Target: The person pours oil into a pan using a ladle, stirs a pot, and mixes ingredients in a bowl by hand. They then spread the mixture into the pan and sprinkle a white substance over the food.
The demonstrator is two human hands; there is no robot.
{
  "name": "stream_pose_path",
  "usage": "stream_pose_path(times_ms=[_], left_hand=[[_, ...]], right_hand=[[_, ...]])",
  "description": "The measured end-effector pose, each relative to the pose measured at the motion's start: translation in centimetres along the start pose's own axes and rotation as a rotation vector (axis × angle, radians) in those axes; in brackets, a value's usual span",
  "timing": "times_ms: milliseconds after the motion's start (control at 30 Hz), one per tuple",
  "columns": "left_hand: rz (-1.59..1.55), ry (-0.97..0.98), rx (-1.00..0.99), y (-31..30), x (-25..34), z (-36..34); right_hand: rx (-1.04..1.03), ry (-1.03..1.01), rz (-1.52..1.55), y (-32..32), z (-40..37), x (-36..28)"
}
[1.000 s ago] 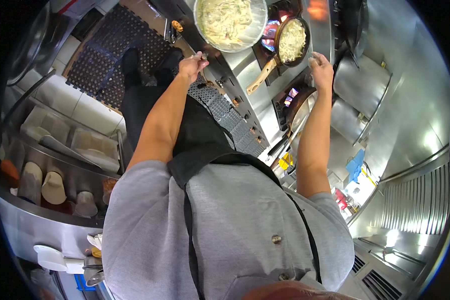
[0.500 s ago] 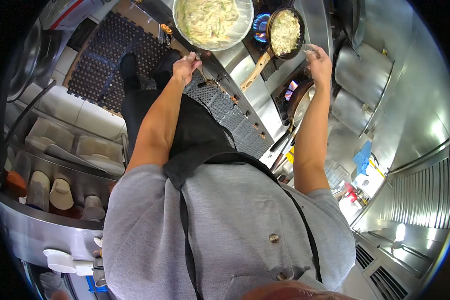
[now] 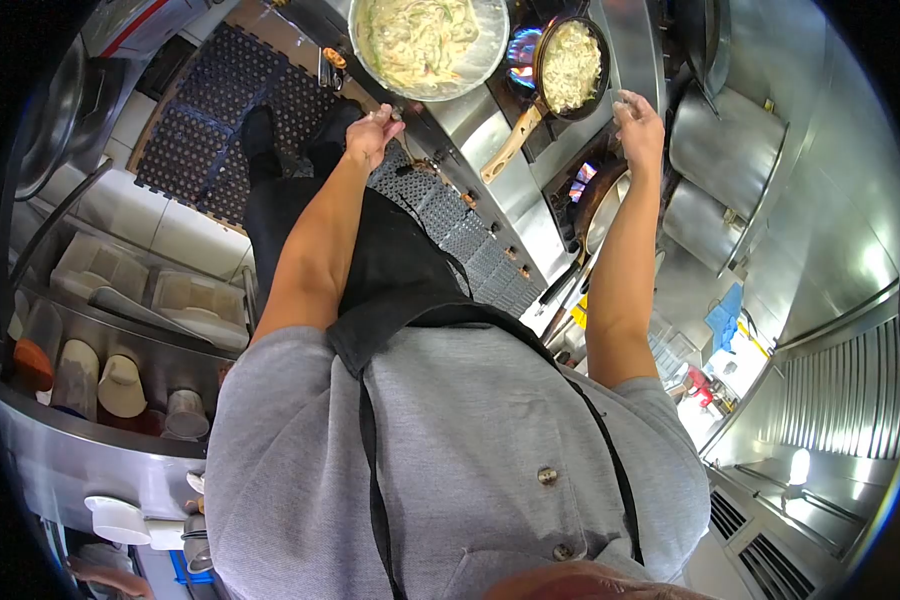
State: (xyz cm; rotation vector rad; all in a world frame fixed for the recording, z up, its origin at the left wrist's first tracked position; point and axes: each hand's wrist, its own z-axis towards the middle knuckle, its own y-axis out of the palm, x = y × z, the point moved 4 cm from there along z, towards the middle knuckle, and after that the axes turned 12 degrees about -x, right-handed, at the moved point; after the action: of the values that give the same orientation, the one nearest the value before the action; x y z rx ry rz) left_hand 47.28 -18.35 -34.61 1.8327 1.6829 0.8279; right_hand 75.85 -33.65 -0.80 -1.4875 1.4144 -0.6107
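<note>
My left hand is closed beside a metal bowl of pale batter-like mix with green strips. Its fingers pinch something small that I cannot make out. Right of a small frying pan, my right hand is raised with bent, slightly parted fingers and pale residue on the tips. I see nothing held in it. A pale, shredded-looking layer fills the pan, whose wooden handle points down-left. Blue flame shows at the pan's left edge.
A second pan sits by another lit burner, partly behind my right forearm. Large steel pots stand at the right. Plastic tubs and cups line the left. Part of another person's arm shows at lower left.
The flame beside the small pan has changed shape. My right fingers have shifted slightly, while my left hand stays in place. More of the other person's arm shows at lower left.
</note>
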Motion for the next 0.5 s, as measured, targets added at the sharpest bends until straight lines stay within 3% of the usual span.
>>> stream_pose_path(times_ms=[500], left_hand=[[-0.052, 0.032, -0.007, -0.1, -0.1, 0.1]], right_hand=[[0.016, 0.010, 0.019, -0.1, -0.5, -0.8]])
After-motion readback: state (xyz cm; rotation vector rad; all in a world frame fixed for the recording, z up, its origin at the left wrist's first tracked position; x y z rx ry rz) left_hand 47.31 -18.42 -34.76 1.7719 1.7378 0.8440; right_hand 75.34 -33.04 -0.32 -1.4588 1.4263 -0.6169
